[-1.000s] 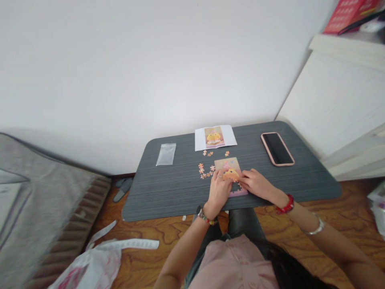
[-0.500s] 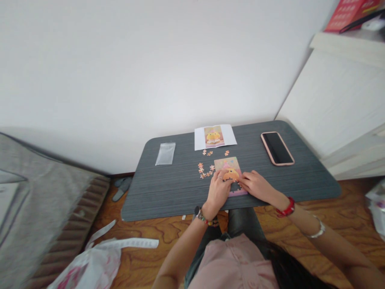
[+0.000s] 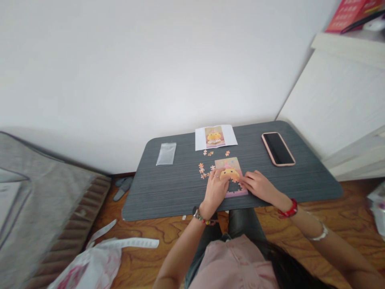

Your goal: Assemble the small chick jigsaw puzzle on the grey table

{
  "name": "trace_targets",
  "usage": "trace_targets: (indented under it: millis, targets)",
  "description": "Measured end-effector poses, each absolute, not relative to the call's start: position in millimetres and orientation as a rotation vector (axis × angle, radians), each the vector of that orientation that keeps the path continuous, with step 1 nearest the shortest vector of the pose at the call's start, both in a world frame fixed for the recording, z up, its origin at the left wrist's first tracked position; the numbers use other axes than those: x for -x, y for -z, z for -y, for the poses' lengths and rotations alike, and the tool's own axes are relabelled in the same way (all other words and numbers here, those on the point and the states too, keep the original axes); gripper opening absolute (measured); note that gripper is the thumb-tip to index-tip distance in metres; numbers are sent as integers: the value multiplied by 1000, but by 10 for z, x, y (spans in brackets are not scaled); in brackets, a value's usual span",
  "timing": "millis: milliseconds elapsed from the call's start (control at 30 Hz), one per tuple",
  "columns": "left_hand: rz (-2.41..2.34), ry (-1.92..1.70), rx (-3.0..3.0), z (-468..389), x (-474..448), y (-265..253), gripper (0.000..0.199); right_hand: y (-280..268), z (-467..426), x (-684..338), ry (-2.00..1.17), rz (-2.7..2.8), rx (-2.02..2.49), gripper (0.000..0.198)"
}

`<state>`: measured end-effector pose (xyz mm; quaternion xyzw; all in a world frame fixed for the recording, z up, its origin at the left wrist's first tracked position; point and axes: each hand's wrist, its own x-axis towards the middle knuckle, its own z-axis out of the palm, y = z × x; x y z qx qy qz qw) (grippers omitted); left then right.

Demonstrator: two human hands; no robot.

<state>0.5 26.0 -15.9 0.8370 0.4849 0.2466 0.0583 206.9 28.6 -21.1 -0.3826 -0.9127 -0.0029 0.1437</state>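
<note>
A partly filled jigsaw puzzle (image 3: pixel 230 173) with a yellow character on a pink ground lies near the table's front edge. My left hand (image 3: pixel 215 187) rests at its left side, fingers bent; whether a piece is under the fingertips I cannot make out. On the right edge of the puzzle sits my right hand (image 3: pixel 256 185), fingers curled together with their tips at the border. Loose puzzle pieces (image 3: pixel 201 168) lie left of the puzzle, partly behind my left hand. More pieces (image 3: pixel 209 153) lie beyond it, below a printed picture sheet (image 3: pixel 200 139) showing the same character.
A clear plastic bag (image 3: pixel 166 154) lies on the left of the dark table (image 3: pixel 168 192). To the right is a phone (image 3: pixel 278 149) in a pink case. The wall (image 3: pixel 168 68) closes off the back, and a white cabinet (image 3: pixel 345 100) stands at the right.
My left hand has shifted slightly left, uncovering more of the yellow character. My right hand stays at the puzzle's right edge.
</note>
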Motion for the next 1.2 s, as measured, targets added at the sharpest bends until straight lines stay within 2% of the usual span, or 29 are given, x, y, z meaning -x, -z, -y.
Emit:
trace_targets:
  millis: [233,533,1033,1200]
  targets:
    - [-1718,-849,-2466,-363,440,125,19,178,-556,-2270,-4,2525,1225,26]
    - [-1979,-815,-2319,-326,902,236,22,214,-1011,-2271,-222,2501,1250,26]
    - [-1993,-795,-2283,-484,897,174,16,124,-554,-2253,-440,2311,1270,23]
    - [-1980,-781,-2280,-579,869,146,16,98,-666,-2252,-450,2350,1268,24]
